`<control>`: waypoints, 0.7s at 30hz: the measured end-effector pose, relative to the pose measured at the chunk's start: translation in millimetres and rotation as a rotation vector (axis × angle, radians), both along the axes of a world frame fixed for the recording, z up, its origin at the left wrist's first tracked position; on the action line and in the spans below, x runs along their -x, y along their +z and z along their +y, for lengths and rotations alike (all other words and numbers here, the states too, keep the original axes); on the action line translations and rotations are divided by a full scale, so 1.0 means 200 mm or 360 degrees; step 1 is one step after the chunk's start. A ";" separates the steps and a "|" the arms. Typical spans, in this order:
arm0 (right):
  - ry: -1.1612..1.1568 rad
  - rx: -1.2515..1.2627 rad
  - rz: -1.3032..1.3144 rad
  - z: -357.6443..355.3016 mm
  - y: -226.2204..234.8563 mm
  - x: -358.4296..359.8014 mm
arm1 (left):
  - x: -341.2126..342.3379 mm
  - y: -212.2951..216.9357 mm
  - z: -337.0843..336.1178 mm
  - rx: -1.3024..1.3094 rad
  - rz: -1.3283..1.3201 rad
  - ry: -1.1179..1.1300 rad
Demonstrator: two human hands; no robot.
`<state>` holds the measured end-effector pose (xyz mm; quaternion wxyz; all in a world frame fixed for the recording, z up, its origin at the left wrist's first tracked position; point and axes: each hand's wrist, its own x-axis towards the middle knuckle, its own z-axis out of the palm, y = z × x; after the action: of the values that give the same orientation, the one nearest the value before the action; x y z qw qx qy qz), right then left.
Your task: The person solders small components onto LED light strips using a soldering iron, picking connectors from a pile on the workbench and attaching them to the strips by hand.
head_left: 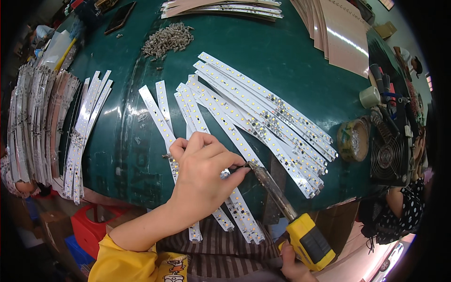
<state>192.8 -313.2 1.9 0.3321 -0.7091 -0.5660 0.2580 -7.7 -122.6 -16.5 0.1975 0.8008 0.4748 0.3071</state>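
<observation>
My left hand (202,162) reaches over the white LED strips (244,218) at the table's front edge. Its thumb and forefinger are pinched on something small and dark, too small to name. Right at those fingertips is the tip of a soldering iron (275,190), dirty near its end, with a yellow and black body. My right hand (292,263) grips the iron's handle from below, partly hidden by it. Under and around my left hand, several strips fan out, some jutting over the edge above my lap. To the right lies a thicker, overlapping bunch of LED strips (268,113).
A heap of small metal parts (168,40) and a phone (120,18) lie on the green table (124,122). Strip stacks (35,122) stand left. Brown sheets (343,37), a tape roll (353,140) and a fan (387,157) are right. A red stool (91,230) stands below.
</observation>
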 end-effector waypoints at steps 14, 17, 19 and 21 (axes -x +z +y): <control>-0.0071 0.0194 0.0227 -0.08 0.04 -0.07 | 0.02 0.02 0.01 0.0168 0.0000 -0.0042; -0.0144 0.0105 0.0283 -0.07 0.05 -0.10 | 0.01 0.02 0.01 0.0165 0.0005 -0.0041; 0.0102 0.0091 -0.0310 -0.05 -0.01 -0.10 | 0.01 0.02 0.01 0.0159 0.0007 -0.0041; 0.0073 -0.0204 -0.0228 -0.05 -0.05 -0.10 | 0.01 0.02 0.01 0.0151 0.0007 -0.0038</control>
<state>213.3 -323.9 -7.9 0.3294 -0.6900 -0.6196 0.1775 -10.2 -120.9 -13.4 0.2378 0.7968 0.4796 0.2803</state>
